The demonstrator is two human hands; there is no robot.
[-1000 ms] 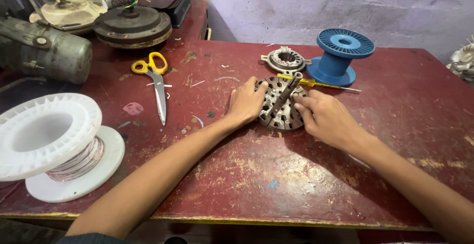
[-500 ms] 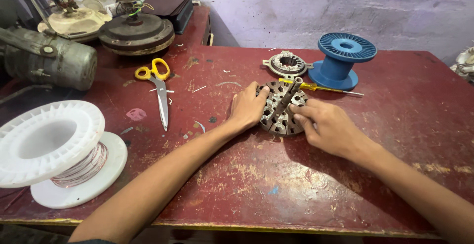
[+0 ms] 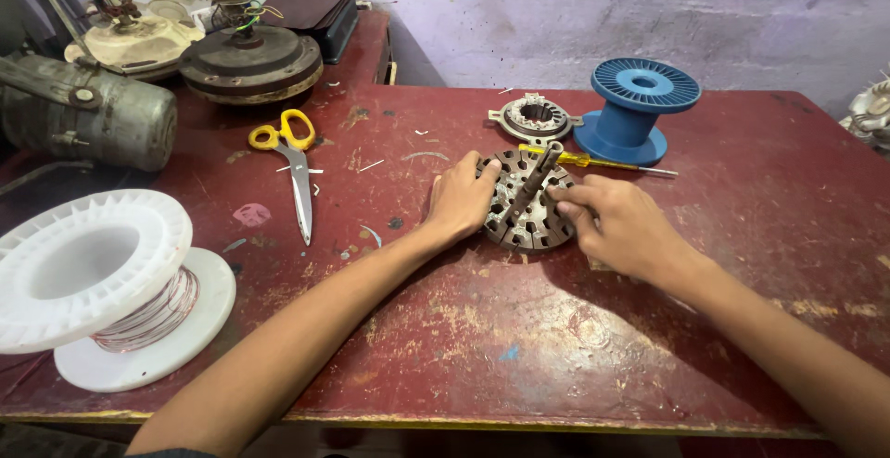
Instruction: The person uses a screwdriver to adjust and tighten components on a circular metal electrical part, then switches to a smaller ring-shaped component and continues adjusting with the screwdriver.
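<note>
On the red counter (image 3: 742, 235), near its middle and toward the far side, a round slotted metal stator core (image 3: 527, 204) lies flat, its shaft rising from the centre and tilting up and away to the right. The left hand (image 3: 461, 200) curls against the core's left rim, fingers closed on its edge; the right hand (image 3: 618, 224) grips the right rim, fingertips pressed on the top face beside the shaft.

No true container is here; the white spool (image 3: 102, 282) at the near left corner carries thin copper wire, while the blue spool (image 3: 634, 110) behind the core stands bare.

A yellow-handled screwdriver (image 3: 598, 160) lies just beyond the core, tip pointing right. Yellow scissors (image 3: 295, 166) lie well left. Bare counter spreads to the right and toward the near edge.
</note>
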